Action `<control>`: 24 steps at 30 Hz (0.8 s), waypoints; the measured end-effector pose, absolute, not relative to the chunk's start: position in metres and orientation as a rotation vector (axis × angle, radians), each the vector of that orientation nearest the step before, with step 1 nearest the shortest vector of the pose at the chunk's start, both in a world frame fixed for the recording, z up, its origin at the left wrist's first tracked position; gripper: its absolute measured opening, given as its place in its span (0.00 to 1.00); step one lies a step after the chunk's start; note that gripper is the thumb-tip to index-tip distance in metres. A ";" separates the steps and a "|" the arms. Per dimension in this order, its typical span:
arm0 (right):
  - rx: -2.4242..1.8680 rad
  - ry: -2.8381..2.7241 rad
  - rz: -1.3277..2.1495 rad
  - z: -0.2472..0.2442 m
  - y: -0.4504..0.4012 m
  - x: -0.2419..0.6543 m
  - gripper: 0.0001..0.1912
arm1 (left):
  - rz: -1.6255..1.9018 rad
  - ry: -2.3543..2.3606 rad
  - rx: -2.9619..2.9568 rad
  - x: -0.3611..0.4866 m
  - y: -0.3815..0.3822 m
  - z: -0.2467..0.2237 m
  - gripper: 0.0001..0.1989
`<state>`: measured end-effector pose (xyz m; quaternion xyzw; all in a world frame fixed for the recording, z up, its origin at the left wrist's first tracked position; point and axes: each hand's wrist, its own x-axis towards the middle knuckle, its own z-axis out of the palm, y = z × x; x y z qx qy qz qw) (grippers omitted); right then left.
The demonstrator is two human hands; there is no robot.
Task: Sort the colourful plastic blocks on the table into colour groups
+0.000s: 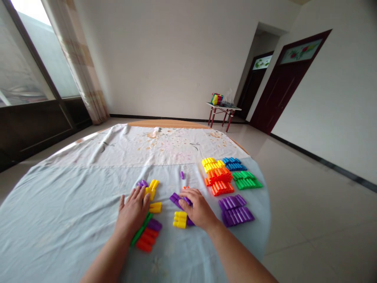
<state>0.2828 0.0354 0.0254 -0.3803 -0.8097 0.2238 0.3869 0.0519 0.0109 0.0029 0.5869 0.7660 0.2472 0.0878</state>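
My left hand [132, 211] lies stretched out over small plastic tube pieces, its fingertips against a yellow group [152, 188] and purple pieces [143, 183]. Beside its wrist are a green row [141, 228], a purple piece [154, 225] and red-orange pieces [147, 239]; another yellow piece [156, 207] lies by the thumb. The curled fingers and thumb of my right hand [200, 207] close around purple tube pieces [176, 199], partly hidden by the hand. A yellow block of tubes [180, 219] sits just below the thumb. One purple tube [182, 175] lies alone farther off.
Sorted piles stand on the right: yellow [209, 164], blue [234, 164], orange [219, 181], green [247, 180] and purple [236, 210]. A wrinkled blue-white cloth [73, 204] covers the round table. Beyond it, a small table [224, 107] holds bags near the wall.
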 end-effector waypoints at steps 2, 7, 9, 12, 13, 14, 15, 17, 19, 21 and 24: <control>-0.948 -2.037 0.574 0.022 0.034 0.283 0.11 | 0.760 2.215 1.728 0.066 0.016 0.002 0.29; -0.920 -2.002 0.455 0.016 0.031 0.280 0.11 | 0.951 2.103 1.639 0.074 0.028 0.015 0.28; -0.879 -2.037 0.380 0.018 0.026 0.276 0.11 | 1.063 2.159 1.541 0.060 0.029 0.021 0.29; -0.814 -2.148 0.344 0.025 0.017 0.272 0.10 | 1.185 2.256 1.376 0.035 0.024 0.022 0.28; -0.815 -2.184 0.346 0.028 0.015 0.272 0.10 | 1.213 2.276 1.331 0.027 0.022 0.019 0.27; -0.834 -2.211 0.345 0.030 0.013 0.273 0.09 | 1.236 2.284 1.297 0.022 0.020 0.016 0.26; -0.868 -2.228 0.339 0.031 0.011 0.274 0.09 | 1.257 2.284 1.270 0.017 0.018 0.012 0.25; -0.947 -2.246 0.322 0.031 0.008 0.280 0.12 | 1.291 2.267 1.235 0.012 0.016 0.005 0.23; -1.002 -2.270 0.322 0.029 0.007 0.286 0.15 | 1.312 2.241 1.215 0.009 0.016 -0.001 0.22; -1.012 -2.296 0.347 0.027 0.007 0.289 0.16 | 1.319 2.223 1.191 0.008 0.017 -0.003 0.21; -0.973 -2.299 0.397 0.025 0.010 0.285 0.13 | 1.306 2.202 1.160 0.005 0.018 -0.005 0.20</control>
